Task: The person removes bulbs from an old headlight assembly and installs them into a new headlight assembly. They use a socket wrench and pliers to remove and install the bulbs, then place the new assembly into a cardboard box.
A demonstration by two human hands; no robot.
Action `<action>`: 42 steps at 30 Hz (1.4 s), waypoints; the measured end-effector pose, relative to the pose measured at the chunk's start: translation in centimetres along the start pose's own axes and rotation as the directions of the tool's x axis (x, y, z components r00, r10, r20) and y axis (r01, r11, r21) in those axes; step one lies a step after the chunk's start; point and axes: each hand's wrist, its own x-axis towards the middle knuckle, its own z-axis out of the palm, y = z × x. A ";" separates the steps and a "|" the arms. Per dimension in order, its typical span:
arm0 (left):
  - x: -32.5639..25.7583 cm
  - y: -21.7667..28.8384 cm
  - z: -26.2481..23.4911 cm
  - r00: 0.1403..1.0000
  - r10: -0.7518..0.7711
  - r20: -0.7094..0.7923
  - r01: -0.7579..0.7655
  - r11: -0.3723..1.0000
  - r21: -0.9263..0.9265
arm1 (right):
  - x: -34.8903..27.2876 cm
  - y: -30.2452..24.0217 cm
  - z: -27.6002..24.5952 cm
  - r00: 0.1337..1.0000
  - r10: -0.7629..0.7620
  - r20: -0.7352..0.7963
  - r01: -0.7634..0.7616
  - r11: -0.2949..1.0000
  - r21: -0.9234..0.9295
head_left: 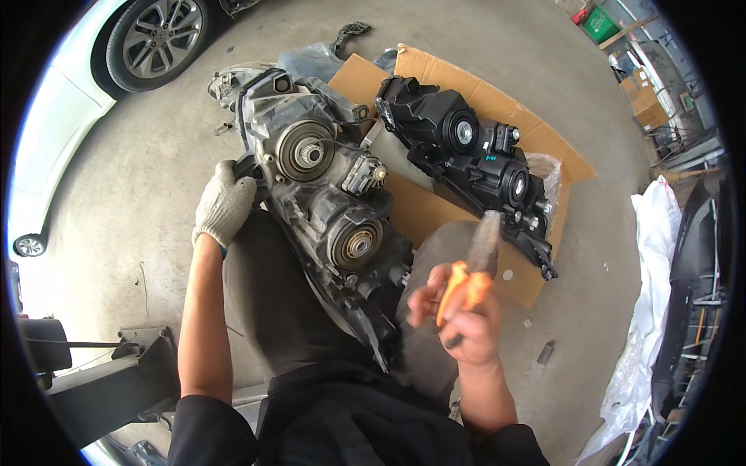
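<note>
A dusty, dark car headlight [301, 208] lies back side up across my thighs, showing two round bulb openings. My left hand [225, 203], in a white knitted glove, is closed on a black part at the headlight's left edge. My bare right hand [474, 332] grips pliers [460, 291] with orange handles, held up to the right of the headlight. Their jaws are smeared by motion and point away from me. Beyond them a cleaner black headlight [483, 161] rests on opened cardboard [528, 113], its back side also up.
A white car with a silver wheel [155, 37] stands at the far left. A dark metal base [116, 388] juts in at lower left. On the right are a bumper-like black part [682, 287] and white plastic wrap [645, 311]. Cardboard boxes [645, 101] sit at far right.
</note>
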 end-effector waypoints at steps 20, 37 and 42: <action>-1.0 1.0 -1.1 0.999 -0.020 0.044 0.020 1.000 -0.003 | 4.1 -2.7 3.0 0.850 0.526 -0.006 0.052 -0.096 -0.994; -1.4 1.6 -1.1 0.999 0.007 0.034 -0.007 1.000 0.002 | 5.4 -2.7 4.4 0.843 0.538 -0.026 0.161 -0.298 -0.941; -1.4 1.7 -1.2 0.999 0.003 0.045 -0.004 1.000 0.014 | 5.2 -2.5 4.8 0.843 0.537 -0.034 0.158 -0.307 -0.939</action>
